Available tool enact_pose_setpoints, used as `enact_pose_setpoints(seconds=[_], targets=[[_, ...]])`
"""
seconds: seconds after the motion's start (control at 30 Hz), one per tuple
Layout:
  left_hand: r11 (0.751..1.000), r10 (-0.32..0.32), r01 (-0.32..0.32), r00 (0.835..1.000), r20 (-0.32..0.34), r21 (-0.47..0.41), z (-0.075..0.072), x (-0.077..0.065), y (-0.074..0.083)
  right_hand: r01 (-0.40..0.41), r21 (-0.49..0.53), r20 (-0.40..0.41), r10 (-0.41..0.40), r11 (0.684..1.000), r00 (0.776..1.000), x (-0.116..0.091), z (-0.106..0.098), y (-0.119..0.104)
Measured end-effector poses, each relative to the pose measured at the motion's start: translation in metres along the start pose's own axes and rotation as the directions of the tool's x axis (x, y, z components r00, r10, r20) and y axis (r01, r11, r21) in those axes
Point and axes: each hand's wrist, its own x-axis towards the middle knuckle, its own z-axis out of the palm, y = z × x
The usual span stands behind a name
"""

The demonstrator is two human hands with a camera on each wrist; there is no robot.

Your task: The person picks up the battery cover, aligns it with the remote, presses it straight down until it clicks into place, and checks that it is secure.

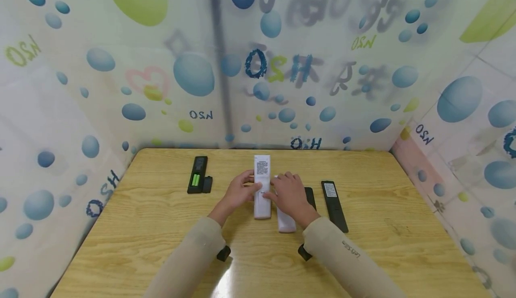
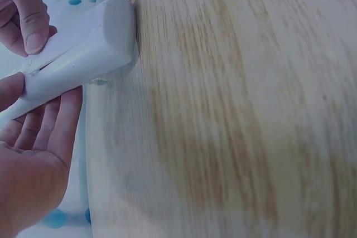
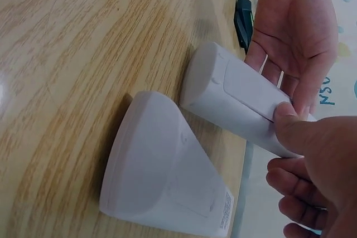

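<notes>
A white remote control (image 1: 262,204), back side up with a printed label, is held over the table. My left hand (image 1: 239,192) grips it from the left, fingers beneath and thumb on its back, as the left wrist view shows. The right hand (image 1: 291,194) has its thumb on the battery cover (image 3: 251,88), its other fingers curled at the remote's side. In the left wrist view a thin dark gap runs along the cover's edge. A second white remote (image 3: 167,165) lies face down beneath the right hand, partly hidden by it in the head view.
On the wooden table (image 1: 161,239), a black remote (image 1: 197,172) with green batteries showing lies at the back left, its loose cover (image 1: 207,184) beside it. Another black remote (image 1: 334,206) lies face down at the right. A dark remote (image 1: 310,196) is partly hidden behind the right hand.
</notes>
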Motion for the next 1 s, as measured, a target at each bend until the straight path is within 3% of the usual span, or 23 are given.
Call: enact_pose_setpoints(seconds=[0.13,0.37,0.7,1.0], targets=[[1.0,-0.001,0.001,1.0,0.0,-0.001,0.002,-0.001,0.001,-0.04,0.054,0.01,0.04,0.998,0.999,0.001,0.001,-0.001],[0.999,-0.024,0.025,0.999,0.044,-0.021,0.0,-0.02,0.03,-0.07,0.094,0.044,0.066,0.993,0.997,0.002,-0.002,-0.002],[0.999,-0.02,0.021,1.0,0.02,-0.035,0.001,-0.002,0.003,-0.051,0.088,0.029,0.049,0.995,0.998,0.0,-0.005,-0.002],[1.0,-0.002,0.002,1.0,0.012,-0.009,0.001,-0.002,0.0,-0.064,0.11,0.04,0.06,0.992,0.997,0.003,-0.006,-0.004]])
